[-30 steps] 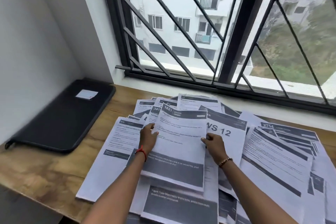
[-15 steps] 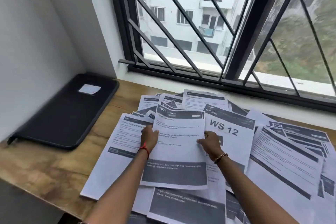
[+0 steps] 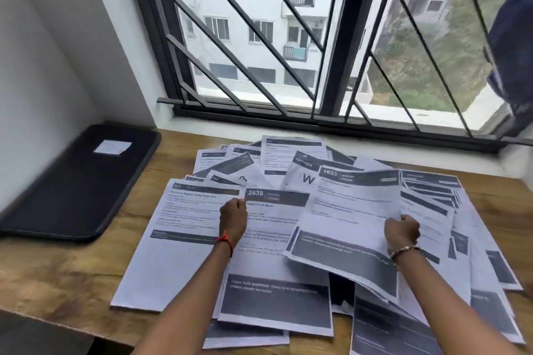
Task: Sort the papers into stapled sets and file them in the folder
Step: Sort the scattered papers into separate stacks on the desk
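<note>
A barred window [image 3: 259, 37] is filling the upper half of the view, and below it a wooden table [image 3: 72, 277] is running along the sill. A loose spread of printed papers [image 3: 432, 202] is covering most of the table's middle and right, the sheets overlapping at many angles. The black folder [image 3: 72, 181] is lying closed and flat at the table's left end against the wall, well apart from the papers. The sheet headed 1623 [image 3: 352, 225] is being held tilted above the pile, its near edge curling up off the sheets beneath. Just beside it on the left, the sheet headed 2639 [image 3: 274, 228] is lying flat on top. The right hand [image 3: 402, 232] is gripping the 1623 sheet's right edge with curled fingers. The left hand [image 3: 233, 217] is sitting, fingers curled, at the 2639 sheet's left edge; whether it is pinching that edge cannot be told. A small white label [image 3: 112, 147] is lying on the folder's far end.
</note>
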